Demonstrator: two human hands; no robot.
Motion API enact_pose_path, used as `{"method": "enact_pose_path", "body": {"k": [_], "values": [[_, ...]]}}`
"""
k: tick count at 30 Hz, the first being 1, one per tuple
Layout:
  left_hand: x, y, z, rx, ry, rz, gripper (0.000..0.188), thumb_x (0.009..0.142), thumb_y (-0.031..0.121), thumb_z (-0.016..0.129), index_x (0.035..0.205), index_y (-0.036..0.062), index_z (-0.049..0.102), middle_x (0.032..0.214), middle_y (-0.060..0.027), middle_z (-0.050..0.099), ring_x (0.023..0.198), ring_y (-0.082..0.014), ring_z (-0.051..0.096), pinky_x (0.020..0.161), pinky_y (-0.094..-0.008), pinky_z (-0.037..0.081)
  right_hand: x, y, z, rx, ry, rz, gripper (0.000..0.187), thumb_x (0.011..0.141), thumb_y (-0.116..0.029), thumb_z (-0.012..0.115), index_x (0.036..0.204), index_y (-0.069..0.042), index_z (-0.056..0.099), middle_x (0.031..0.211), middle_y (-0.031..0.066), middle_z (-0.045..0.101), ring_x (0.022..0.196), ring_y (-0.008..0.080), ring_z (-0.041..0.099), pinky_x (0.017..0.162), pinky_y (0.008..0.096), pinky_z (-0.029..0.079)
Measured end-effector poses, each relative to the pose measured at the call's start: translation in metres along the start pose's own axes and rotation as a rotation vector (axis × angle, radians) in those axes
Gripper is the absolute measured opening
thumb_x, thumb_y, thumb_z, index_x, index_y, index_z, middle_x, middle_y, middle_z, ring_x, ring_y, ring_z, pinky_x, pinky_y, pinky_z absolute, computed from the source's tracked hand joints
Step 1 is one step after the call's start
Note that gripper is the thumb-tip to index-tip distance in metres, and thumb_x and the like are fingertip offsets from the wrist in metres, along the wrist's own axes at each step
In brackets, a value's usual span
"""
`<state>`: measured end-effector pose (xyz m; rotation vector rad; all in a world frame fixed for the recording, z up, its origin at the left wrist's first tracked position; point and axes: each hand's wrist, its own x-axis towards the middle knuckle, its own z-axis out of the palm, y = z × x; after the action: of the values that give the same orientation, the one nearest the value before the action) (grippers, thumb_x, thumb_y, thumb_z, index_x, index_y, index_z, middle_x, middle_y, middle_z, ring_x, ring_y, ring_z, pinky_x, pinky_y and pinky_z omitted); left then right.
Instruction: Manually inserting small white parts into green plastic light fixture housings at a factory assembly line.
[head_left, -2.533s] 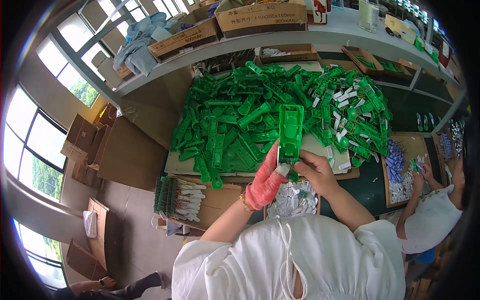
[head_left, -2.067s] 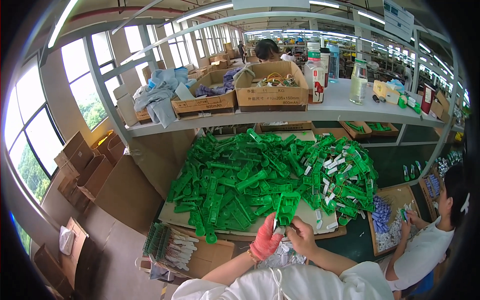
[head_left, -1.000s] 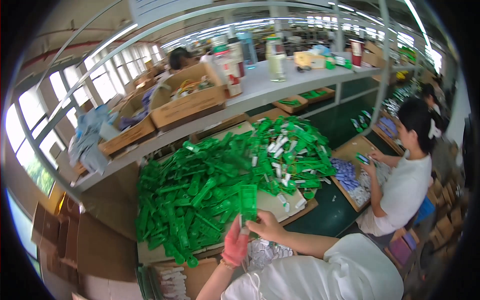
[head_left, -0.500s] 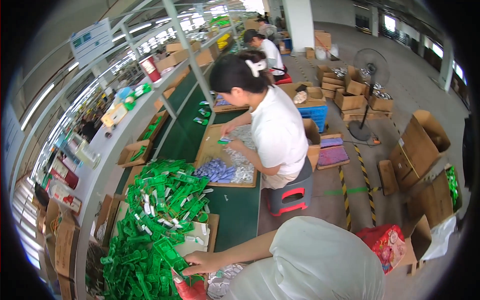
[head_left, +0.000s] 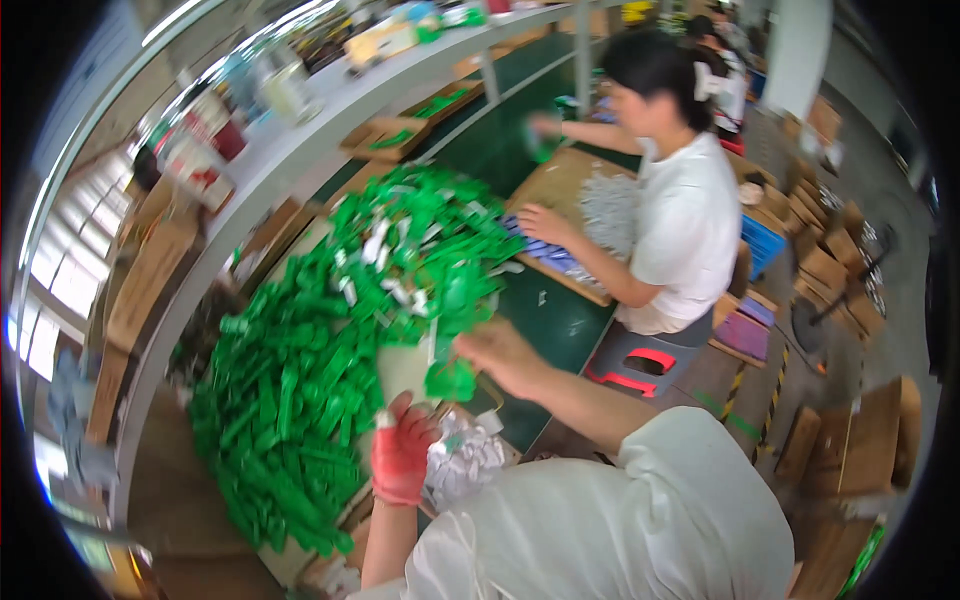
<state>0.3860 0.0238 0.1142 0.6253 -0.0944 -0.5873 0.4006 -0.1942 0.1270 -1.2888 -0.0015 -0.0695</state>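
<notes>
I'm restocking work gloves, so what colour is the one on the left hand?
The glove is pinkish red; it shows best in the head view.

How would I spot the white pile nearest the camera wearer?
Start at the big green heap, then find the wearer's red-gloved left hand beside it. The white pile lies just right of that hand; unlike the white bits scattered through the green heap, its pieces are gathered together.

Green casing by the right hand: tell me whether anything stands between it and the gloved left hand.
Nothing visible: only an open gap shows between the green casing by the right hand and the gloved left hand, though blur hides fine detail.
</notes>
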Motion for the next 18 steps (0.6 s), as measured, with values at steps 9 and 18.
{"method": "enact_pose_path", "body": {"k": [9,18], "values": [[-0.044,0.001,-0.027,0.239,0.299,0.099,0.068,0.080,0.046,0.059,0.121,-0.0061,0.043,0.095,-0.0126,0.058,0.081,-0.0200,0.057,0.071,-0.0308,0.047,0.027,0.012,0.011,0.172,-0.360,0.002,0.047,0.088,-0.039,0.050,0.106,0.004,0.054,0.099,0.0149,0.061,0.087,0.0203,0.061,0.077,0.0326,0.049],[-0.072,0.012,-0.027,0.312,0.434,0.188,0.061,0.083,0.043,0.055,0.120,-0.0044,0.045,0.094,-0.0113,0.058,0.081,-0.0185,0.058,0.071,-0.0288,0.047,0.031,0.000,0.048,-0.020,-0.352,-0.224,0.027,0.086,-0.022,0.060,0.103,-0.001,0.057,0.087,0.0011,0.061,0.076,0.0058,0.054,0.068,0.0208,0.043]]}}
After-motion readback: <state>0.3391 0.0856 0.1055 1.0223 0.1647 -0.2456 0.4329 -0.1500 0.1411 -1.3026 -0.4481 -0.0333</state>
